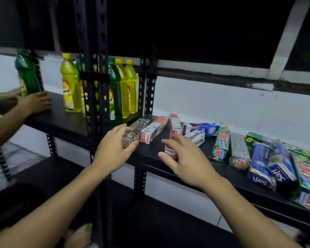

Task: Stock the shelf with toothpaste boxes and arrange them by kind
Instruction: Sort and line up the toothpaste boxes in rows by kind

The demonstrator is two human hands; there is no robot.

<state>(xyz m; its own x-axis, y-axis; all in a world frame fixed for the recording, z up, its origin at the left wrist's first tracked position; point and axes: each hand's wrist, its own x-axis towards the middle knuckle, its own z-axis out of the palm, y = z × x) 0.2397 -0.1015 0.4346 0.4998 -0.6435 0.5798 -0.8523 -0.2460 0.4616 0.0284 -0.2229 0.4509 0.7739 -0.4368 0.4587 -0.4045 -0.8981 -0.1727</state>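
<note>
Toothpaste boxes lie scattered on the black shelf (pixel 150 158). My left hand (pixel 113 149) grips the near end of a silver box (pixel 135 130) at the shelf's left end. Beside it lies a red-and-white box (pixel 153 130). My right hand (pixel 184 156) reaches over a red-and-white box (pixel 174 126) that points away from me, thumb and fingers on either side of its near end. Further right lie a white box (pixel 197 138), a blue box (pixel 206 128), a green box (pixel 221 144), a silver box (pixel 239 151) and a heap of blue boxes (pixel 270 167) and green boxes (pixel 306 174).
Black slotted uprights (pixel 95 86) stand left of the toothpaste. Behind them, on the neighbouring shelf, are yellow bottles (pixel 70 86) and green bottles (pixel 115 90). Another person's hand (pixel 36 102) rests on that shelf near a green bottle (pixel 26 74). A lower shelf (pixel 150 221) lies below.
</note>
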